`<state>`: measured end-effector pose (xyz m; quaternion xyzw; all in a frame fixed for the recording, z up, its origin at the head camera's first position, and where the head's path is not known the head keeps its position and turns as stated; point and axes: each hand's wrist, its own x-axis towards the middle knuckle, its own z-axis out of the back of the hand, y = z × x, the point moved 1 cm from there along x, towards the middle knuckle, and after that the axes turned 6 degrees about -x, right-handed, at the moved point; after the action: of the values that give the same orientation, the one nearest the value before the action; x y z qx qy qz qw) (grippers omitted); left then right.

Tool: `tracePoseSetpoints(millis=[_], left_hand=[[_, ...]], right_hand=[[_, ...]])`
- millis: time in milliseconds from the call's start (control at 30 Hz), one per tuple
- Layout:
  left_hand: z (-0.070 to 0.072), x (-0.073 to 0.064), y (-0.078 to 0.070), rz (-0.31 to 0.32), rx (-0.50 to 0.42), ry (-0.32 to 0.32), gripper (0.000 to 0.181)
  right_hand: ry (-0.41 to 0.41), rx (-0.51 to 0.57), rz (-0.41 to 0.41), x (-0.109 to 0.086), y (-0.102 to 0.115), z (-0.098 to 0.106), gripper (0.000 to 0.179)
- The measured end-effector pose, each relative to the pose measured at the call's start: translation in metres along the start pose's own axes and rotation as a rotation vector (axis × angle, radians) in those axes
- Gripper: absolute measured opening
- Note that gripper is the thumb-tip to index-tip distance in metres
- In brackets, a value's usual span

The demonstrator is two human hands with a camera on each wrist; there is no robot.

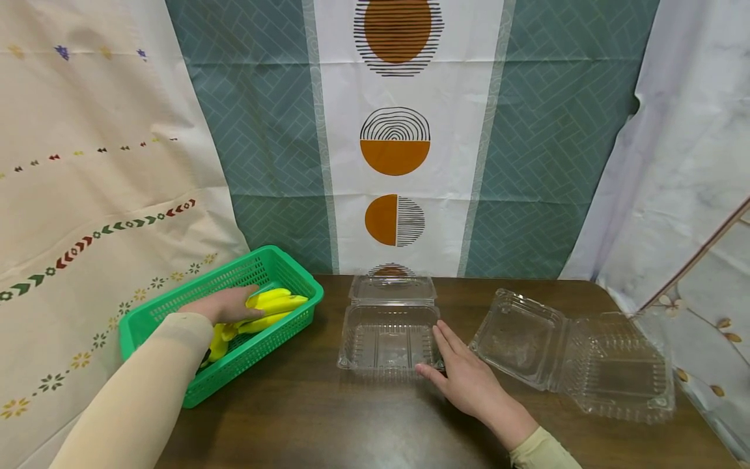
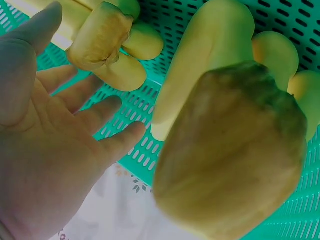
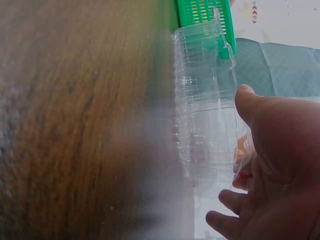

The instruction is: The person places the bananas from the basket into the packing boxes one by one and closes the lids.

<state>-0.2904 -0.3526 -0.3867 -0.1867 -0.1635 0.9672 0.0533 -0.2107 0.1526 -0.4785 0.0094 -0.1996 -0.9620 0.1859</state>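
My left hand (image 1: 222,305) reaches into a green plastic basket (image 1: 318,291) at the left, over a bunch of yellow bananas (image 1: 274,303). In the left wrist view its fingers are spread, thumb and fingertips beside the stem end of that bunch (image 2: 102,37). A second bunch's thick stem end (image 2: 230,150) fills the foreground there. My right hand (image 1: 469,378) lies along the right side of a clear plastic clamshell container (image 1: 389,339), fingers straight at its rim. The container's lid (image 1: 392,288) is folded back, and no fruit shows inside it.
Another clear clamshell container (image 1: 524,339) lies opened flat at the right of the brown table (image 1: 293,417). A patterned curtain (image 1: 269,130) hangs behind the table, with a cream cloth (image 1: 88,163) on the left and marble-patterned cloth (image 1: 691,195) on the right.
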Motion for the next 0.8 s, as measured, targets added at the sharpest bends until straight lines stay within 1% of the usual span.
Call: tracePoseSetpoints(millis=[133, 267, 367, 400, 500, 600, 633, 733, 800], left_hand=[[0.000, 0.000, 0.001, 0.011, 0.000, 0.007, 0.089], [0.001, 0.002, 0.005, 0.001, -0.012, 0.015, 0.093], [0.001, 0.007, 0.014, -0.025, -0.021, 0.029, 0.099], [-0.001, 0.011, 0.021, -0.045, -0.014, 0.029, 0.099], [-0.001, 0.012, 0.027, -0.056, -0.023, 0.040, 0.102], [-0.001, 0.009, 0.022, -0.036, -0.046, 0.034, 0.099], [0.000, 0.004, 0.015, -0.016, -0.063, 0.034, 0.099], [0.000, 0.000, 0.009, 0.000, -0.064, 0.027, 0.093], [-0.001, 0.000, 0.008, 0.001, -0.057, 0.022, 0.090]], right_hand=[[0.002, 0.003, -0.004, 0.000, 0.000, 0.000, 0.095], [0.003, 0.004, -0.008, 0.000, 0.000, -0.001, 0.095], [0.003, 0.003, -0.008, 0.001, 0.000, 0.000, 0.095], [0.003, 0.003, -0.007, 0.001, 0.000, 0.000, 0.095], [0.002, 0.002, -0.006, 0.001, 0.000, 0.000, 0.096], [0.000, 0.002, -0.005, 0.001, 0.000, -0.001, 0.095], [0.000, 0.002, -0.005, 0.001, 0.000, -0.001, 0.095], [0.003, 0.002, -0.008, 0.001, 0.000, -0.001, 0.095], [0.005, 0.004, -0.011, 0.001, 0.000, -0.002, 0.094]])
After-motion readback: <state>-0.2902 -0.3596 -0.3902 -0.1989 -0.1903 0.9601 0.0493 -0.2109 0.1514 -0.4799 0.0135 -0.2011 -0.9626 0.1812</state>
